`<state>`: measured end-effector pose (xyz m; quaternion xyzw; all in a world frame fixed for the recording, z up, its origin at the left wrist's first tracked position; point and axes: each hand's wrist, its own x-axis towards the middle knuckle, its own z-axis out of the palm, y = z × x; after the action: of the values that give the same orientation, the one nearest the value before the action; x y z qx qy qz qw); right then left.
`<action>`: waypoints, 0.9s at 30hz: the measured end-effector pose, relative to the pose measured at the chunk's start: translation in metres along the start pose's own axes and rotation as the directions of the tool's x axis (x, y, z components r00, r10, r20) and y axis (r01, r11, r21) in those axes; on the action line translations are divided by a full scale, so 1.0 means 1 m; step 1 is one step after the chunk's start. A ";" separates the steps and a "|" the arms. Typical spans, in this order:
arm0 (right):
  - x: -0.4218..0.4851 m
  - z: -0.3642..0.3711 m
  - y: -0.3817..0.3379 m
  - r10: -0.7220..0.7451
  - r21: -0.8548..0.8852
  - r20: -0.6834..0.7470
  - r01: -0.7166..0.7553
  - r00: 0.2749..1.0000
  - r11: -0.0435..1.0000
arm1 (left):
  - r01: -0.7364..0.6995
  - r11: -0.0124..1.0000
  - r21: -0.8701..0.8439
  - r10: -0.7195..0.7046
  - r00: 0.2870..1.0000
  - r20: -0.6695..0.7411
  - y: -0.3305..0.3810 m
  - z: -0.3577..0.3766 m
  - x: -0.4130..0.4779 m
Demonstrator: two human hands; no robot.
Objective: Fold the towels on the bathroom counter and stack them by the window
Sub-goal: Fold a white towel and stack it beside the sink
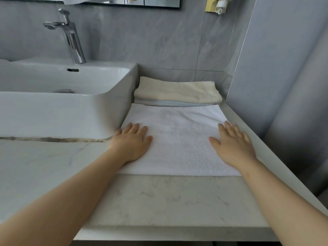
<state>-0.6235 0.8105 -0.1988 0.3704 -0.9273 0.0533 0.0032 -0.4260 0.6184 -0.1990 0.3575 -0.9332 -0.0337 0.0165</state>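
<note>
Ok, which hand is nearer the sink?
Left. The left hand lies flat on the white towel right beside the sink; the right hand rests on the towel's opposite side, farther off.

Grey marbled tile wall (159, 41) across top; mirror (161, 1) strip at top edge; yellow-white wall fixture (217, 4) upper right. White basin (53, 110) left, chrome faucet (72, 39) upper left. Pale veined counter (168, 201) bottom centre. Plain grey panel (284, 59) right. Soft even light
</note>
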 end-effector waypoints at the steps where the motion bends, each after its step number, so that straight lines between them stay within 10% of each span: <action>1: -0.001 -0.001 0.002 -0.033 0.021 0.026 0.032 0.999 0.999 | -0.025 1.000 0.004 0.025 1.000 0.012 -0.001 -0.002 -0.002; 8: -0.022 -0.005 0.018 0.027 0.040 0.027 -0.029 0.999 0.999 | -0.121 0.992 0.025 0.123 0.990 -0.069 -0.017 -0.003 -0.026; 11: -0.040 -0.009 0.014 -0.166 0.082 -0.093 0.173 0.982 0.981 | -0.351 0.935 0.050 0.354 0.915 -0.194 -0.016 -0.007 -0.045; 20: -0.076 -0.023 0.022 -0.468 0.095 0.260 0.460 0.845 0.883 | -0.475 0.880 0.006 0.466 0.867 0.178 -0.021 -0.011 -0.066; 27: -0.079 -0.020 0.023 -0.476 0.094 0.170 0.467 0.863 0.879 | -0.498 0.867 -0.001 0.490 0.852 0.188 -0.035 -0.014 -0.080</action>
<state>-0.5826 0.8830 -0.1851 0.5891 -0.8031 0.0388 -0.0808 -0.3421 0.6451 -0.1887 0.1016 -0.9917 -0.0387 -0.0690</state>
